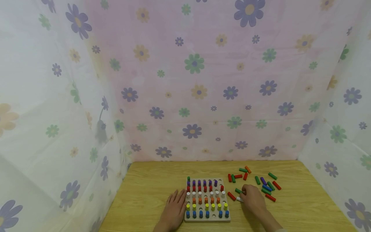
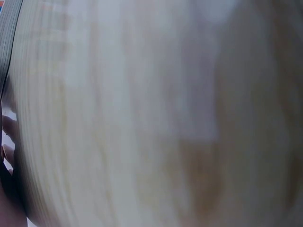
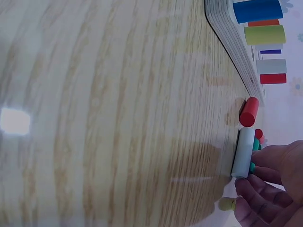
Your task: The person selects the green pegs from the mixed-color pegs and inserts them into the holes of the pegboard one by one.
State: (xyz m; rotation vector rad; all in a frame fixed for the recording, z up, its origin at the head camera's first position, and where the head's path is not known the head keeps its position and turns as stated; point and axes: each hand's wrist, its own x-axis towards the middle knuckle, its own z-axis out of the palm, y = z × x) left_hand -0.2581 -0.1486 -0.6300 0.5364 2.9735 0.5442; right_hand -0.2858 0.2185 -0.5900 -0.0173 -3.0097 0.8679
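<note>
The person's left hand [image 1: 174, 206] is lying flat with fingers straight on the wooden table [image 1: 145, 193], pressing against the left edge of the peg board [image 1: 207, 218], grasping nothing. The right hand [image 1: 252, 197] is resting just right of the board, its fingertips [image 3: 251, 189] touching one end of a white peg [image 3: 243, 152] lying on the table; whether they are actually pinching it I cannot tell. A red peg [image 3: 249, 111] is lying just beside it, and loose coloured pegs [image 1: 266, 185] are scattering nearby

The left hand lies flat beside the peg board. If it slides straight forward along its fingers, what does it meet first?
Probably nothing: ahead of the left hand lies bare table up to the flowered cloth; the peg board stays alongside.
</note>
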